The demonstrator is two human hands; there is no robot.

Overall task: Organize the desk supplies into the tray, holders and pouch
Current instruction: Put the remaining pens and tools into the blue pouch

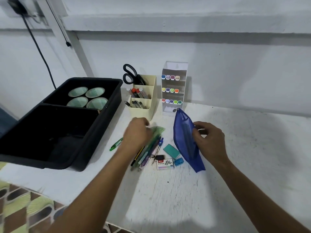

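Pouch (186, 140) pinched upright in right hand (208, 140); left hand (137, 133) curled over pens (148, 152) on bench (235, 148), grip blurred, can't tell.

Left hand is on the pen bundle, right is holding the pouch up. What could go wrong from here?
1. The left hand covers only the top of the pen bundle; lifted together, some pens may slip out.
2. The right hand grips the blue pouch by one edge, so its mouth may sag during loading.
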